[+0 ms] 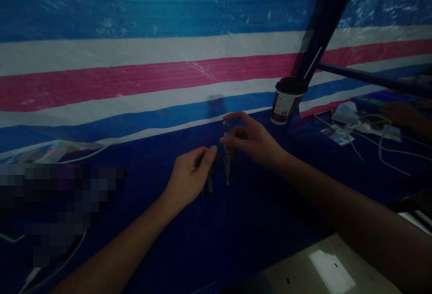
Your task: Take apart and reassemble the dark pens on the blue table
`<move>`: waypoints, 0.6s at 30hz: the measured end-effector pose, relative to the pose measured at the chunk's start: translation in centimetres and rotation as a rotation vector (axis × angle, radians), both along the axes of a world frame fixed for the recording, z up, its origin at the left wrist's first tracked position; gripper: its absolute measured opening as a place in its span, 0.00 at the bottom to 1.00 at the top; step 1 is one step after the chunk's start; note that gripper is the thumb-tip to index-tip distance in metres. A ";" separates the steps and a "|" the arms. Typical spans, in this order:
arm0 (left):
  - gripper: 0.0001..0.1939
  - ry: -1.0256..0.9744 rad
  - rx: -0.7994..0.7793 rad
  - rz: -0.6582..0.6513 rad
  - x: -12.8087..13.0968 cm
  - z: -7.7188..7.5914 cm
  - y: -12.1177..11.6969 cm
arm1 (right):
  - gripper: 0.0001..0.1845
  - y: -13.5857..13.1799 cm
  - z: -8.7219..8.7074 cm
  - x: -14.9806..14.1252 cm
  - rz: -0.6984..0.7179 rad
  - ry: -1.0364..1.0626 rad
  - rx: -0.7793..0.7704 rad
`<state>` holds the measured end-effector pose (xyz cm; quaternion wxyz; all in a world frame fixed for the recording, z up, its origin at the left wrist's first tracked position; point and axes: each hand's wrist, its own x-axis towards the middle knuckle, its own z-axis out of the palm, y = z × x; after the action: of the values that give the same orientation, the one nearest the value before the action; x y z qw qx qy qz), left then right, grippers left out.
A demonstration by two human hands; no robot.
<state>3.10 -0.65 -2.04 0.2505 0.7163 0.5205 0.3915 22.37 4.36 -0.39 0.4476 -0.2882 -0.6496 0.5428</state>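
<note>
My right hand (249, 139) reaches in from the right, its thumb and fingers closed around the upper part of a slim clear pen (226, 154) that hangs nearly upright. Just left of it, my left hand (191, 175) is curled around a dark pen (210, 185), whose tip sticks out below my fingers. Most of that pen is hidden by my hand. The two hands are close but do not touch. Both work above a dark blue tarp-covered surface (216, 222).
A paper cup with a black lid (286, 100) stands at the back, right of my hands. Further right, another person's hand (400, 113) rests near white cables and a white power strip (357, 123). A striped tarp wall (135, 78) and a blue pole (324, 24) rise behind. A pixelated patch covers the left.
</note>
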 end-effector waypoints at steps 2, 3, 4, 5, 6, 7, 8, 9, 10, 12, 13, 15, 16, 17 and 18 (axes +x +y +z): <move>0.23 0.175 0.053 0.078 -0.8 0.0 0.5 | 0.28 0.2 0.1 0.3 0.029 -0.019 0.007; 0.22 0.284 0.048 0.085 -1.2 0.0 0.7 | 0.27 0.3 0.2 0.4 0.042 -0.036 0.010; 0.22 0.394 0.049 0.098 -1.4 0.0 0.9 | 0.26 0.3 0.2 0.5 0.049 -0.056 0.011; 0.22 0.496 0.055 0.106 -1.6 0.0 1.0 | 0.26 0.4 0.2 0.6 0.051 -0.075 0.010; 0.22 0.584 0.069 0.118 -1.7 -0.1 1.0 | 0.26 0.5 0.1 0.7 0.047 -0.091 0.004; 0.22 0.655 0.096 0.125 -1.7 -0.1 1.0 | 0.27 0.5 0.1 0.7 0.039 -0.103 -0.006; 0.21 0.707 0.132 0.122 -1.7 -0.2 1.0 | 0.29 0.6 0.0 0.7 0.034 -0.116 -0.019; 0.21 0.744 0.173 0.112 -1.6 -0.3 0.9 | 0.30 0.7 0.0 0.7 0.033 -0.127 -0.030; 0.20 0.769 0.218 0.099 -1.5 -0.4 0.9 | 0.30 0.7 -0.1 0.8 0.035 -0.138 -0.038; 0.19 0.799 0.291 0.089 -1.3 -0.6 0.8 | 0.27 0.8 -0.3 0.8 0.041 -0.166 -0.042; 0.19 0.811 0.297 0.096 -1.3 -0.6 0.8 | 0.25 0.8 -0.3 0.8 0.041 -0.181 -0.040; 0.19 0.829 0.218 0.107 -1.1 -0.4 0.8 | 0.23 0.8 -0.4 0.8 0.025 -0.211 -0.029; 0.18 0.828 0.143 0.108 -1.0 -0.3 0.8 | 0.23 0.8 -0.4 0.8 0.013 -0.229 -0.018; 0.17 0.814 0.063 0.104 -1.0 -0.1 0.8 | 0.23 0.8 -0.4 0.8 0.001 -0.251 0.000; 0.17 0.781 -0.012 0.101 -0.9 0.2 0.8 | 0.23 0.7 -0.3 0.8 -0.010 -0.277 0.021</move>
<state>2.17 0.13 -1.89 0.0182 0.7835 0.6133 0.0983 23.17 5.10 -0.73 0.3593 -0.3587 -0.7095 0.4888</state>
